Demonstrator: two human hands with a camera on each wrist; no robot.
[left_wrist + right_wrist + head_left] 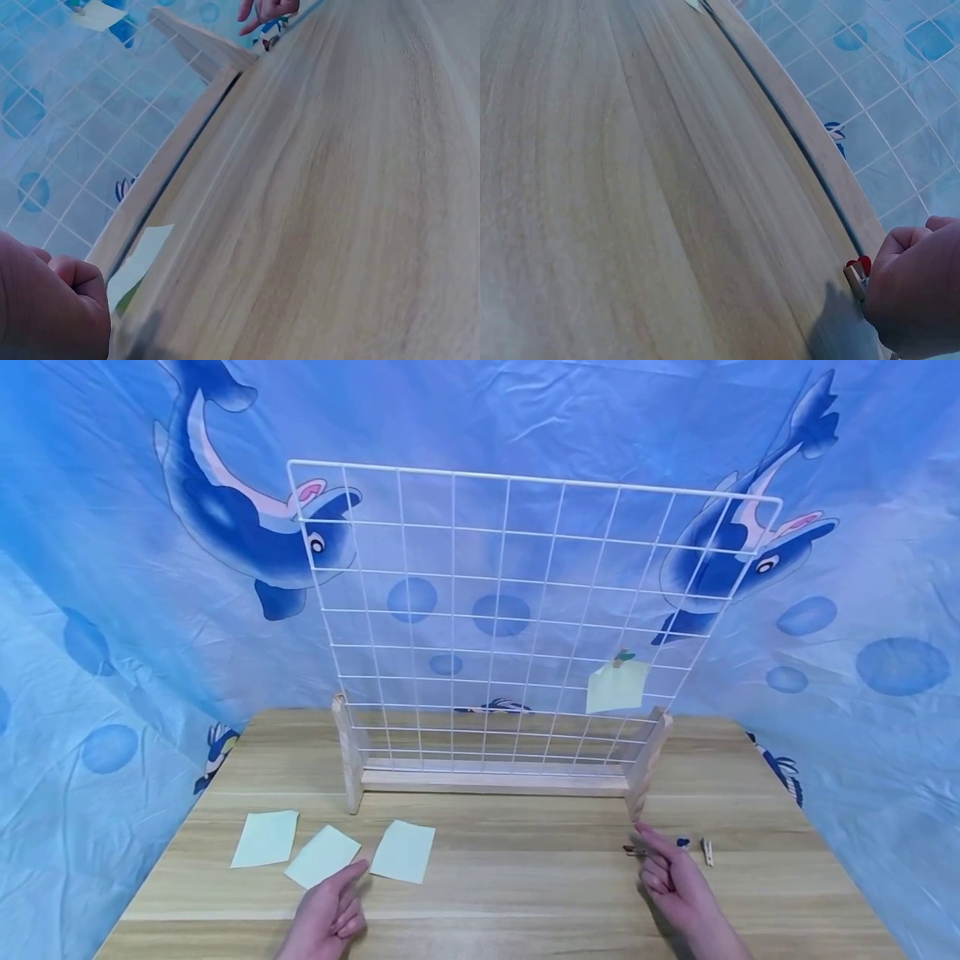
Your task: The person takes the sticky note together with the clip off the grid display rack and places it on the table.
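My left hand hovers over the near left of the table, index finger stretched out and the other fingers loosely curled, holding nothing. Its fingertip lies between two pale green paper notes, the tilted middle one and the right one; a third note lies further left. On the right, my right hand is over several small clothespins, index finger extended and nothing in its grasp. A red-ended clothespin shows beside the hand; a blue-ended one and another clothespin lie just right of it.
A white wire grid stands in a wooden base at the back of the table. One paper note hangs on its lower right from a clothespin with a green decoration. A blue dolphin-print cloth surrounds the table.
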